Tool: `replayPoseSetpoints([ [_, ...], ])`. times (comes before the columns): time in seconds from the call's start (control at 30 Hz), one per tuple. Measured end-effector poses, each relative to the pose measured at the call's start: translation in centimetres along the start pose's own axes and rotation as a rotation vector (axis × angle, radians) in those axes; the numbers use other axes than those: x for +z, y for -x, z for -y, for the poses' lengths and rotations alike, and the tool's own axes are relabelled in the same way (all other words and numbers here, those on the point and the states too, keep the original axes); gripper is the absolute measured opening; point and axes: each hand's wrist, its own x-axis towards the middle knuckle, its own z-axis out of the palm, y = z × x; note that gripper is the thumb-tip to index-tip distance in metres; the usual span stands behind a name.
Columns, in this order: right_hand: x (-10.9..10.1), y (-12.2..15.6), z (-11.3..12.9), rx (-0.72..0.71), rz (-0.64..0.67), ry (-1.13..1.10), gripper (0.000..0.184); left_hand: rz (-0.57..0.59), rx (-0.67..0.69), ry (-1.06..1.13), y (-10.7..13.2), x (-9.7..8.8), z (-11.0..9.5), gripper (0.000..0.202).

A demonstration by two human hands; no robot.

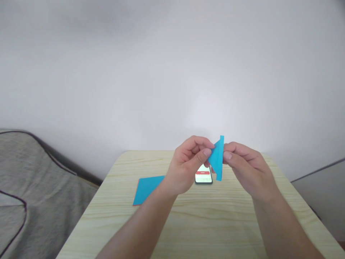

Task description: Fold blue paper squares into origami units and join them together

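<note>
Between my two hands, above the table, is a piece of folded blue paper [217, 158]. It has a triangular part on the left and a narrow upright strip along its right edge. My left hand [188, 162] pinches the triangle's tip between thumb and fingers. At the strip's right edge, my right hand [245, 163] is closed, thumb against index finger, gripping the paper there. The fingertips behind the paper are partly hidden.
A pale wood-grain table [215, 223] stands against a white wall [172, 72]. Flat on it lies a blue sheet [147, 189] with reddish edges, partly behind my left forearm. A lit phone [203, 177] lies beyond my hands. Grey fabric [48, 201] covers something at the left.
</note>
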Motion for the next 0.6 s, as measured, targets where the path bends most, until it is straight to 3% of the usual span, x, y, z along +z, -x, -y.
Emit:
replayPoseSetpoints([
  [0.3, 0.4, -0.2, 0.7, 0.022, -0.191, 0.215, 0.016, -0.057, 0.014, -0.220, 0.7, 0.3, -0.4, 0.015],
  [0.47, 0.5, -0.2, 0.8, 0.045, -0.147, 0.188, 0.009, -0.062, 0.031, -0.372, 1.1, 0.1, -0.5, 0.015],
  [0.6, 0.1, -0.1, 0.1, 0.065, -0.033, 0.106, 0.011, 0.020, 0.009, -0.263, 1.2, 0.2, -1.0, 0.020],
])
